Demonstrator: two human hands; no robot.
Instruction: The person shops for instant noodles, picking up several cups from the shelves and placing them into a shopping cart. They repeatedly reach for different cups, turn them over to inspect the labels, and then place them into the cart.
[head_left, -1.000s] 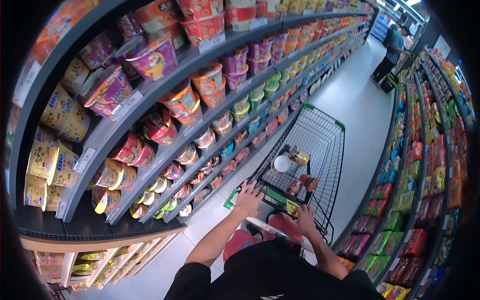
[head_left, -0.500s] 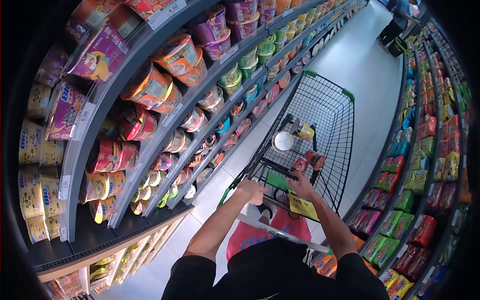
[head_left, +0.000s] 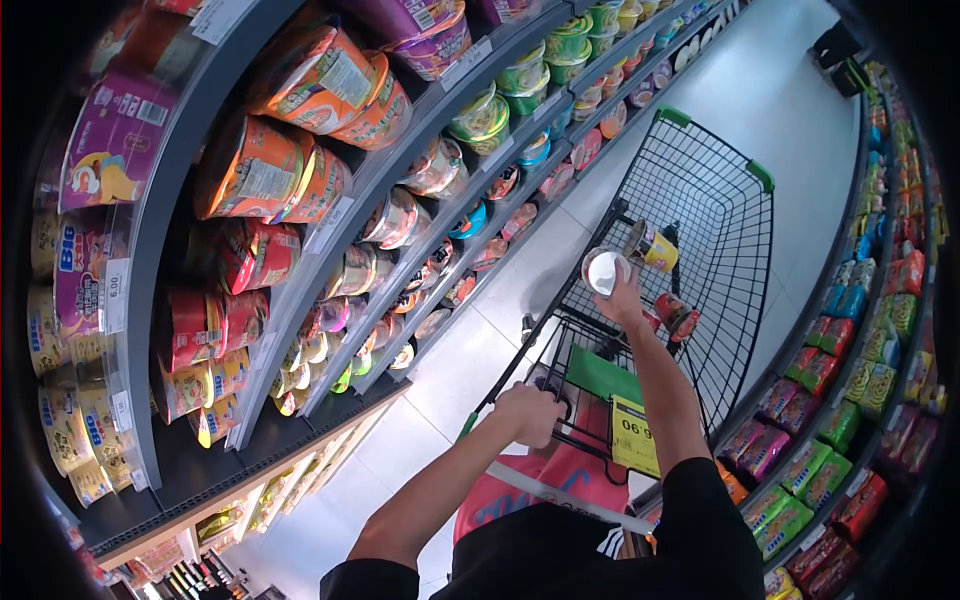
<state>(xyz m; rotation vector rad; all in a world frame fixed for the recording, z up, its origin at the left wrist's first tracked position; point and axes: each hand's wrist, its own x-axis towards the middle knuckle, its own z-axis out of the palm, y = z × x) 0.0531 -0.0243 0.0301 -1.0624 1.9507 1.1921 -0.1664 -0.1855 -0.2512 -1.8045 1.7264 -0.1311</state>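
Observation:
A black wire shopping cart [head_left: 690, 160] with green corners stands in front of me. My left hand [head_left: 530, 413] is closed at the cart's near end, around its handle; the fingers' undersides are hidden. Reaching into the basket, my right hand [head_left: 622, 297] has its fingers at the side of a round cup with a white top [head_left: 606, 271]. Beside it lies a yellow and dark cup [head_left: 653, 247] on its side. A red instant noodle cup [head_left: 678, 316] rests nearer me. A yellow price sign [head_left: 634, 436] hangs at the cart's near end, next to a green panel [head_left: 605, 372].
Shelves on the left hold orange noodle tubs [head_left: 320, 80], red tubs [head_left: 260, 255] and purple boxes [head_left: 115, 135]. Along the right run shelves of bagged noodles, among them green packs [head_left: 805, 470]. Pale floor tiles [head_left: 780, 50] stretch ahead, with a dark figure partly visible far off.
My right hand has moved forward to the white-topped cup. The left hand has closed at the cart's near end. In view, the cart has shifted right and the left shelf looks closer.

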